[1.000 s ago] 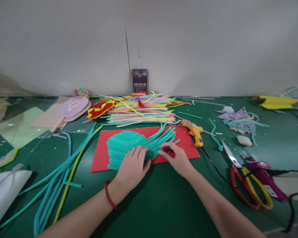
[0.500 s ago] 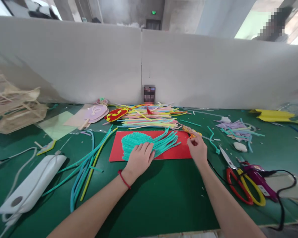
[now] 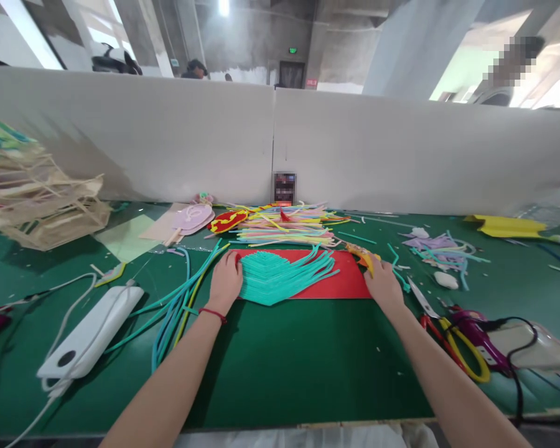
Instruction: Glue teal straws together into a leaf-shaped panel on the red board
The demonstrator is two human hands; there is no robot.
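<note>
A turquoise leaf shape of pipe cleaners [image 3: 268, 280] lies on a flat red board [image 3: 329, 286], its loose strands fanning to the right. At the board's left end my left hand [image 3: 226, 281] is closed with its fingers curled over the edge, beside the leaf's left side. My right hand [image 3: 385, 285] is closed at the board's right end, its thumb side on the red surface. Against the right fingertips is a small orange-yellow piece [image 3: 361, 252], partly hidden. Fingers under the board cannot be seen.
Behind the board lies a pile of coloured pipe cleaners [image 3: 284, 233]. Scissors [image 3: 452, 342] and a purple glue gun [image 3: 483, 342] with a black cord lie right. A white power bank [image 3: 93, 333] with cables and loose blue-green pipe cleaners [image 3: 177, 305] are left. A white partition [image 3: 168, 137] stands behind.
My left hand has moved off the turquoise strands to the board's left end. My right hand has shifted slightly right and down at the right end. The head view has tilted up.
</note>
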